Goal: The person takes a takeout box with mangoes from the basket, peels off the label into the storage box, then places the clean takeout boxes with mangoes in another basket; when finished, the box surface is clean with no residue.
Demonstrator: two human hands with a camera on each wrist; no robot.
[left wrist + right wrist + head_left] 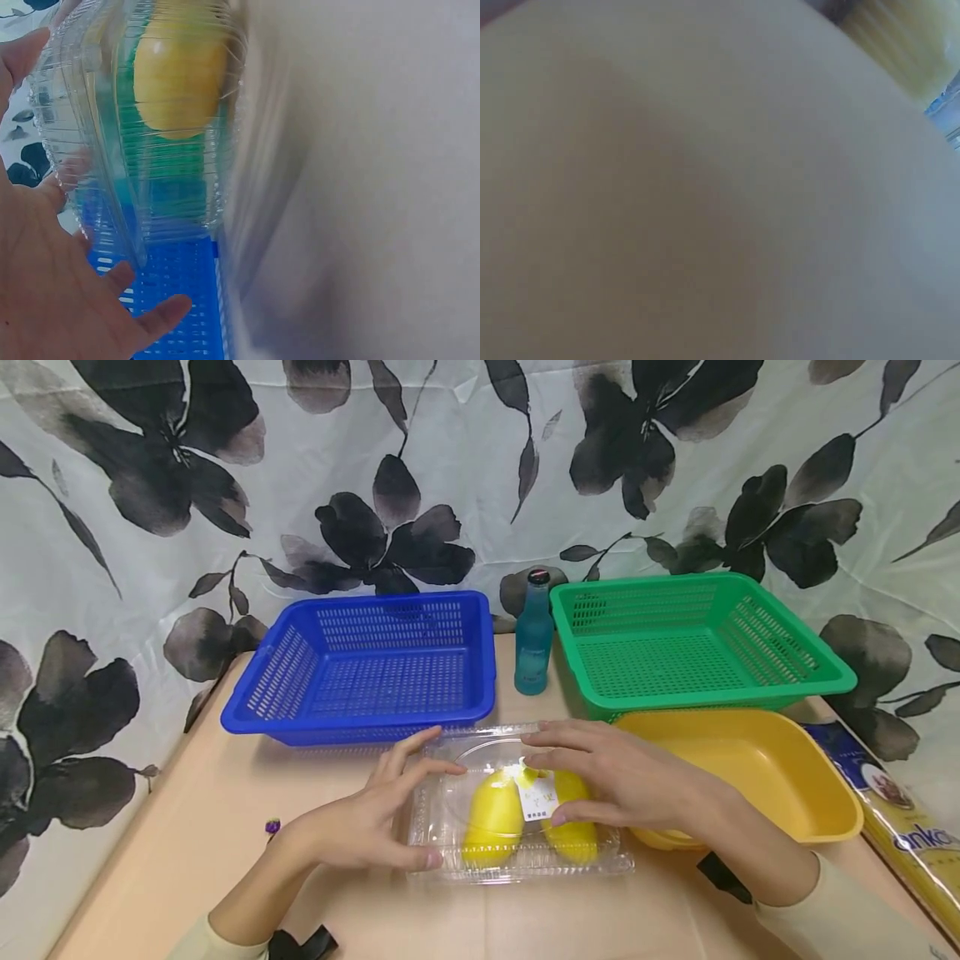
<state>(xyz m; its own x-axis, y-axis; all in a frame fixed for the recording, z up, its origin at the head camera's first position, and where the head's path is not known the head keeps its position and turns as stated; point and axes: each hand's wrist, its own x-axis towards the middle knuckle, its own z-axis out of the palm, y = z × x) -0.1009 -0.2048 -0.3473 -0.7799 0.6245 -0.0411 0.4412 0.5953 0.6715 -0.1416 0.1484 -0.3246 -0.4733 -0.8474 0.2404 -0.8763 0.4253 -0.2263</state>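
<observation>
A clear plastic clamshell box [450, 814] lies on the table with its lid down. Inside are two yellow mangoes [493, 818], and a white label [537, 799] is on the lid. My left hand [360, 827] is at the box's left side, fingers spread, thumb by the near left corner. In the left wrist view, the box [161, 187] and one mango [180, 71] appear beside that hand [60, 300]. Over the right part of the lid lies my right hand [615, 777], fingers extended. The right wrist view is mostly a blurred pale surface.
Behind the box stand a blue basket [397, 731], a teal bottle [533, 647] and a green basket [705, 697]. To the right are a yellow tub [750, 760] and a long yellow-and-blue package [900, 827]. A tiny purple object [273, 827] lies left.
</observation>
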